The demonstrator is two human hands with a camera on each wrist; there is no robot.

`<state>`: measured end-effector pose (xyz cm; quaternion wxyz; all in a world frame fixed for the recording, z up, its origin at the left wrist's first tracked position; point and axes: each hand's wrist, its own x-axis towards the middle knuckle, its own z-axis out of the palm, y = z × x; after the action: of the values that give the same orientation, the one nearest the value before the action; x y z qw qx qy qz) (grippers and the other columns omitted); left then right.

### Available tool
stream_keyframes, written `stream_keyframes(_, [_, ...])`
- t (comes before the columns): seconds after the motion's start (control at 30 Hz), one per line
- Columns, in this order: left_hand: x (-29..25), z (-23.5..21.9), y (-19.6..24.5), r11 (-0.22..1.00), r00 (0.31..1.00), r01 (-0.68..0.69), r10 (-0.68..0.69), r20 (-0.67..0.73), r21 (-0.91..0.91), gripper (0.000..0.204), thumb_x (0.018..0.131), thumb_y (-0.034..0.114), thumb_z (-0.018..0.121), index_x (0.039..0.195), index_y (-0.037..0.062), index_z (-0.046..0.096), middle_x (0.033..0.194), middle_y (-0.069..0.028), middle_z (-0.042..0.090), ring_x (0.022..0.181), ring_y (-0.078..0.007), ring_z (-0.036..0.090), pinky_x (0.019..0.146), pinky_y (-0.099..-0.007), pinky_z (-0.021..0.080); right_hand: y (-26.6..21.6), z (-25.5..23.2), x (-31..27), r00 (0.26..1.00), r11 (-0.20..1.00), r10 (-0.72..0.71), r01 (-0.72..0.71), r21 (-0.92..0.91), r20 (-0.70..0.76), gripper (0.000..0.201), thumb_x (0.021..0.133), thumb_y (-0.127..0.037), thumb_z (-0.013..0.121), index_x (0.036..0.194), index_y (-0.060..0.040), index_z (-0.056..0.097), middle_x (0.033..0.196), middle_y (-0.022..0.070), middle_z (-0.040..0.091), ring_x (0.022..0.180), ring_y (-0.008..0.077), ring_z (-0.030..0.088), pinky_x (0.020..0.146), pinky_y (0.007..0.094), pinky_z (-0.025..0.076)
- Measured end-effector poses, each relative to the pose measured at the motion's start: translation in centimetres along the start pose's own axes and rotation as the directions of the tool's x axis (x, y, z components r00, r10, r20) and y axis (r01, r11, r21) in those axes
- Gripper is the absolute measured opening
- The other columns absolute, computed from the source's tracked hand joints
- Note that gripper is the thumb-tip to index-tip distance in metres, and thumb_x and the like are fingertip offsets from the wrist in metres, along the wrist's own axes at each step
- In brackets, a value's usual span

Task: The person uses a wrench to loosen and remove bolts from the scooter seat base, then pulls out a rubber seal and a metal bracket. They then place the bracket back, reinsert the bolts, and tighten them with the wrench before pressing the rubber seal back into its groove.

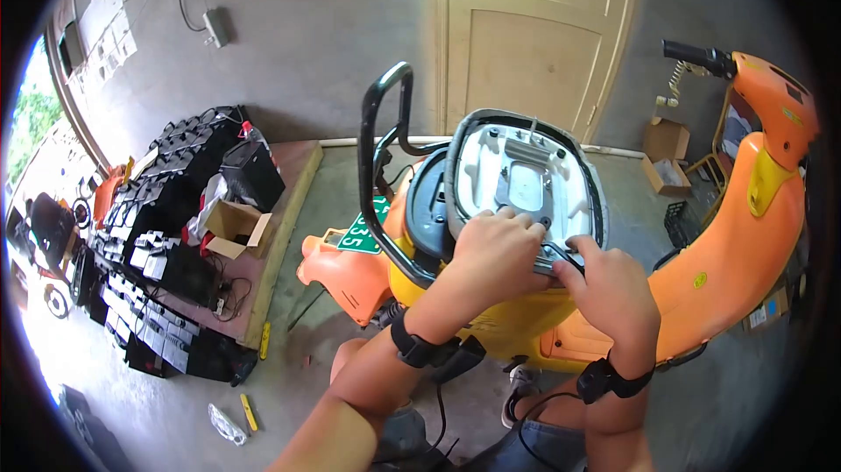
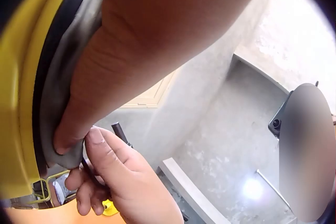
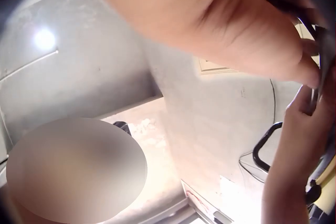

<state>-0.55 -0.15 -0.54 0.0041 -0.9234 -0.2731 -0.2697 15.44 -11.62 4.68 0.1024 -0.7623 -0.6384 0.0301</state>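
A scooter seat [image 1: 480, 176] stands tipped up on a yellow scooter [image 1: 491, 332], its pale underside facing up, with a grey cover [image 2: 55, 92] around its rim. My left hand [image 1: 501, 251] grips the near rim, fingers bent over onto the underside and thumb pressed against the cover from outside. Close beside it, my right hand [image 1: 615, 290] pinches a thin black strip [image 2: 93, 172] between thumb and fingers, right at the rim. The right fingertips are partly hidden in the head view, and I cannot tell whether the strip is a tool or edging.
A black grab rail [image 1: 368, 156] rises left of the seat. An orange scooter [image 1: 701, 297] stands on the right. Several black batteries [image 1: 175, 174] and an open cardboard box [image 1: 238, 228] sit on a low platform at left. A yellow-handled item [image 1: 250, 412] lies on the floor.
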Motion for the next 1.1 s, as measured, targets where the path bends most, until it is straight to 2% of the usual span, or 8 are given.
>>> stream_keyframes(0.2, [-0.1,0.3,-0.1,1.000,1.000,-0.001,0.002,0.015,-0.029,0.057,0.073,0.058,0.084,0.097,0.0064,0.077,0.096,-0.0074,0.076,0.098,-0.0269,0.074,0.084,-0.0397,0.058,1.3,-0.5,1.1,0.996,0.982,0.001,-0.018,0.187,0.087,0.042,0.103,-0.038,0.069,0.116,0.0012,0.075,0.085,0.0242,0.075,0.082,0.0434,0.074,0.074,0.0522,0.055])
stream_keyframes(0.27, [-0.1,0.3,-0.2,0.999,1.000,-0.001,0.003,0.027,-0.047,0.060,0.075,0.061,0.083,0.098,0.0063,0.077,0.097,-0.0075,0.076,0.098,-0.0279,0.074,0.085,-0.0411,0.058,0.8,-1.4,1.1,0.973,0.918,0.115,-0.180,0.352,0.197,0.037,0.104,-0.034,0.066,0.111,0.0011,0.076,0.083,0.0253,0.074,0.083,0.0448,0.073,0.073,0.0507,0.055])
stream_keyframes(0.33, [-0.1,0.3,-0.1,0.999,1.000,-0.001,0.002,0.018,-0.051,0.062,0.076,0.064,0.082,0.097,0.0062,0.077,0.097,-0.0076,0.076,0.097,-0.0278,0.074,0.084,-0.0404,0.058,1.7,-0.2,1.3,0.988,0.938,0.088,-0.126,0.324,0.129,0.031,0.104,-0.028,0.066,0.109,0.0009,0.077,0.083,0.0247,0.074,0.081,0.0422,0.073,0.072,0.0485,0.055])
stream_keyframes(0.4, [0.0,0.1,-0.1,0.998,1.000,-0.004,0.005,0.017,-0.055,0.063,0.076,0.065,0.082,0.097,0.0061,0.077,0.096,-0.0078,0.076,0.096,-0.0277,0.074,0.084,-0.0401,0.058,2.7,0.8,1.3,0.998,0.975,-0.025,0.038,0.219,-0.062,0.027,0.102,-0.024,0.067,0.108,0.0010,0.077,0.081,0.0223,0.074,0.078,0.0370,0.074,0.071,0.0466,0.054])
stream_keyframes(0.57, [0.0,0.3,0.0,0.999,1.000,-0.007,0.007,0.016,-0.036,0.065,0.076,0.068,0.080,0.095,0.0055,0.078,0.096,-0.0086,0.077,0.096,-0.0273,0.074,0.082,-0.0394,0.058,2.6,0.4,1.4,0.987,0.874,0.155,-0.154,0.461,0.036,0.026,0.100,-0.021,0.068,0.097,0.0034,0.075,0.073,0.0200,0.071,0.069,0.0357,0.071,0.067,0.0446,0.052])
stream_keyframes(0.7, [0.3,0.5,0.5,1.000,1.000,0.011,-0.011,0.024,0.001,0.068,0.075,0.067,0.082,0.104,0.0056,0.078,0.098,-0.0089,0.078,0.097,-0.0273,0.075,0.083,-0.0393,0.058,3.4,1.4,1.7,0.987,0.918,0.135,-0.090,0.385,-0.091,0.027,0.100,-0.021,0.068,0.093,0.0037,0.076,0.068,0.0187,0.069,0.064,0.0322,0.069,0.064,0.0435,0.051])
stream_keyframes(0.83, [0.1,0.4,0.4,1.000,1.000,-0.003,0.003,-0.005,-0.021,0.068,0.076,0.064,0.083,0.109,0.0058,0.076,0.099,-0.0087,0.078,0.097,-0.0272,0.075,0.084,-0.0394,0.057,2.5,0.8,1.5,0.975,0.892,0.211,-0.163,0.423,-0.068,0.027,0.101,-0.021,0.067,0.093,0.0034,0.076,0.068,0.0177,0.069,0.063,0.0308,0.069,0.063,0.0426,0.051])
stream_keyframes(1.1, [0.3,0.4,0.6,1.000,1.000,0.005,-0.005,-0.024,-0.026,0.069,0.074,0.063,0.084,0.112,0.0059,0.076,0.096,-0.0084,0.077,0.096,-0.0277,0.075,0.082,-0.0410,0.058,3.9,1.5,2.0,0.965,0.742,0.261,-0.227,0.631,0.041,0.026,0.104,-0.021,0.064,0.102,0.0019,0.076,0.067,0.0070,0.069,0.060,0.0167,0.065,0.061,0.0355,0.050])
